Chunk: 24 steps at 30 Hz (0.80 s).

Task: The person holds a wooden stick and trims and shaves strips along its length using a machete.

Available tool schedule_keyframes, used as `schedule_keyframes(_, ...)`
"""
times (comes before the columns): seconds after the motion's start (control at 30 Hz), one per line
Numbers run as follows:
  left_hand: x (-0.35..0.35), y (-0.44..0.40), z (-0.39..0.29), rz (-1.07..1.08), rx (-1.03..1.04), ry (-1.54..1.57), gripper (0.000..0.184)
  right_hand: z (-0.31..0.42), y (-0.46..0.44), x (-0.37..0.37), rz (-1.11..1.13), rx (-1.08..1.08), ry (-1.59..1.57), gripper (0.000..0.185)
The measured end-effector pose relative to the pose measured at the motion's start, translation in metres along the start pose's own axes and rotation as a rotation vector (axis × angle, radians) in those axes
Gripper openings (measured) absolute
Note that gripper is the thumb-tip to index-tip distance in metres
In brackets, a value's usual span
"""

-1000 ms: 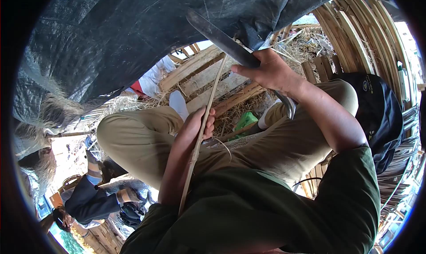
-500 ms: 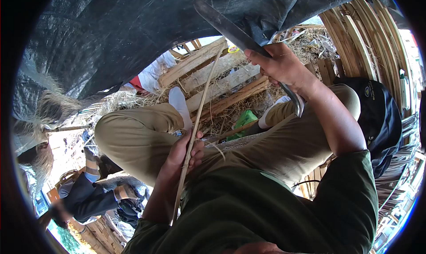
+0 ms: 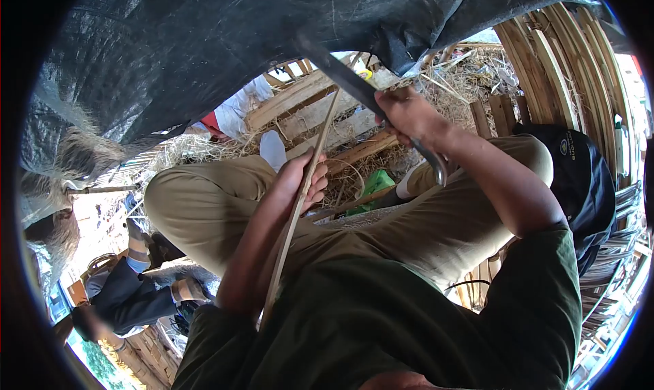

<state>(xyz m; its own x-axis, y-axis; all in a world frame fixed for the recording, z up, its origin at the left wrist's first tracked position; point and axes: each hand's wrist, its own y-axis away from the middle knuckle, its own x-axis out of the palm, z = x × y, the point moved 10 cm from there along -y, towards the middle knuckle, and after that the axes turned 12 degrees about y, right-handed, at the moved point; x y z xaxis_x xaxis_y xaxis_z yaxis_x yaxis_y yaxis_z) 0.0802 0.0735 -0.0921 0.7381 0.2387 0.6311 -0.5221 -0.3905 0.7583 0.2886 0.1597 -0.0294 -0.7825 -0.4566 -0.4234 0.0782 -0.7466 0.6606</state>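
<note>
My left hand (image 3: 308, 179) is closed around a long, thin strip of pale wood or bamboo (image 3: 286, 243), whose lower end rests near my shirt. In my right hand (image 3: 409, 117) is the handle of a machete (image 3: 346, 78), its dark broad blade pointing up and left. The blade lies close to the strip's upper end; whether they touch I cannot tell. A curved metal handle end shows below my right fist. A thin curl of shaving hangs by my left fingers. Both hands are above my crossed legs.
A dark tarp (image 3: 204, 42) hangs low overhead. Straw and wooden planks (image 3: 327, 114) lie in front of me, with a green plastic bag (image 3: 375, 189) among them. Split boards (image 3: 545, 70) and a black bag (image 3: 579, 185) are at right. Another person (image 3: 129, 298) sits lower left.
My left hand has moved up and slightly right along with the strip. The machete and my right hand have shifted left and down, bringing the blade nearer the strip's upper end.
</note>
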Motion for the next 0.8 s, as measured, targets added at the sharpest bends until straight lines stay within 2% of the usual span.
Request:
schedule_keyframes(0.17,0.006,-0.011,0.002,0.158,0.012,0.111,0.018,-0.007,-0.008,0.043,0.144,-0.004,-0.112,0.029)
schedule_keyframes(0.3,0.005,-0.014,0.004,0.117,0.03,0.132,0.018,0.001,-0.005,0.07,0.27,-0.16,-0.026,0.023)
schedule_keyframes(0.43,0.003,-0.017,0.008,0.084,0.023,0.148,0.018,0.002,0.001,0.102,0.412,-0.141,-0.083,0.018)
schedule_keyframes(0.57,-0.004,-0.021,0.014,0.098,-0.015,0.194,0.021,0.009,0.012,0.127,0.543,-0.253,-0.081,0.023)
schedule_keyframes(0.67,-0.015,-0.025,0.017,0.12,-0.028,0.203,0.025,0.034,0.026,0.121,0.487,-0.333,-0.092,0.033)
schedule_keyframes(0.8,-0.005,-0.017,0.008,0.085,0.074,0.108,0.032,0.023,0.017,0.134,0.466,-0.232,-0.069,0.051)
